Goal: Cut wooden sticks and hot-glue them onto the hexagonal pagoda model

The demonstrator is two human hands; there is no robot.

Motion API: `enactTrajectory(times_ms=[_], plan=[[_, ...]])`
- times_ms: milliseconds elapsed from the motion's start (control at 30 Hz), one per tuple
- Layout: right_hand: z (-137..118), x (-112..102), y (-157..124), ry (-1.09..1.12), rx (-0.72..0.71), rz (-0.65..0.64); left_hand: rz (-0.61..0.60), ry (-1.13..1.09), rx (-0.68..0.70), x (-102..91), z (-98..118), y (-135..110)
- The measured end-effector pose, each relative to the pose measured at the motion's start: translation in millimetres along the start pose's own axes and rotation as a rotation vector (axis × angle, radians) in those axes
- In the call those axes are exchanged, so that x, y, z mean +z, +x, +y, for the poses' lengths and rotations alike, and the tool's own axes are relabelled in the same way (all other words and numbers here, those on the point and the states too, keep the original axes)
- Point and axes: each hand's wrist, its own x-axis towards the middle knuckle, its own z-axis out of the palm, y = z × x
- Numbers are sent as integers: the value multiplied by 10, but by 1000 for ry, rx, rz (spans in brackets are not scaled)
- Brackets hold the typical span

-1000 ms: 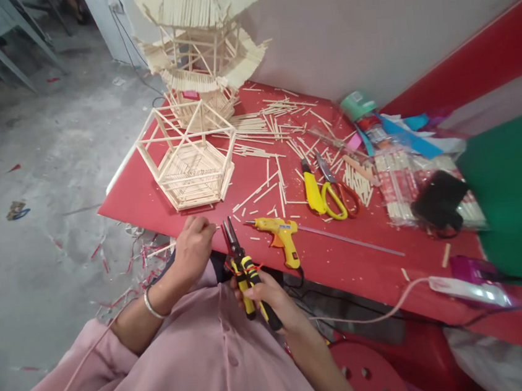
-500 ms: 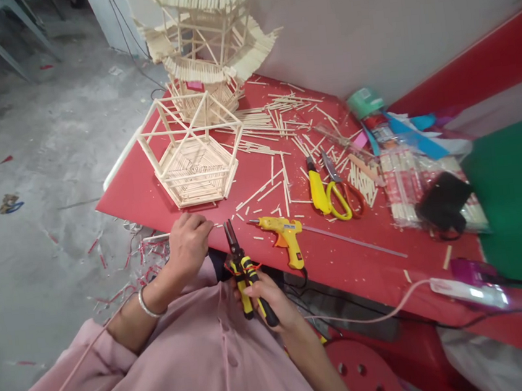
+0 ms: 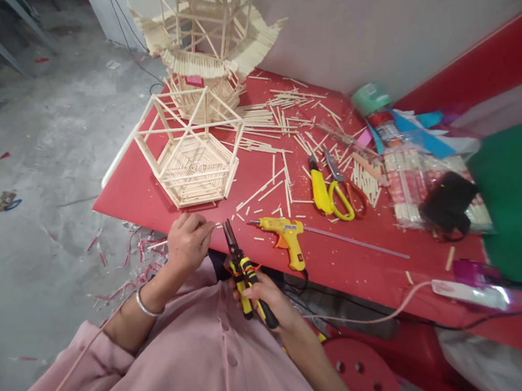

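Observation:
My right hand (image 3: 265,298) grips the yellow-and-black handles of a pair of cutting pliers (image 3: 242,266), jaws pointing up at the red table's near edge (image 3: 149,198). My left hand (image 3: 188,240) is closed in a pinch on a thin wooden stick (image 3: 216,227), its tip reaching toward the plier jaws. Just beyond stands a hexagonal stick frame (image 3: 191,153), with a tall stick tower model (image 3: 210,45) behind it.
A yellow glue gun (image 3: 283,233) lies right of the pliers. Yellow-handled scissors (image 3: 337,190), a yellow knife (image 3: 318,186), loose sticks (image 3: 276,125), stick packets (image 3: 409,183) and a black object (image 3: 446,204) lie further right. A white power strip (image 3: 467,292) sits near the edge.
Both hands have stayed almost still; the left hand keeps its pinch near the plier jaws. The view has shifted slightly, so the table sits a little lower and to the right.

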Motion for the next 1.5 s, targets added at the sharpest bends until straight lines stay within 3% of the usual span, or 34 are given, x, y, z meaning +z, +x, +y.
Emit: enactTrajectory(times_ms=[333, 733, 1500], plan=[[-5, -6, -6, -4, 7, 17, -133, 122, 19, -94, 8, 5], [-30, -6, -10, -33, 1, -11, 20, -11, -53, -48, 55, -61], [-6, -28, -5, -22, 11, -8, 36, 44, -95, 5, 126, -38]])
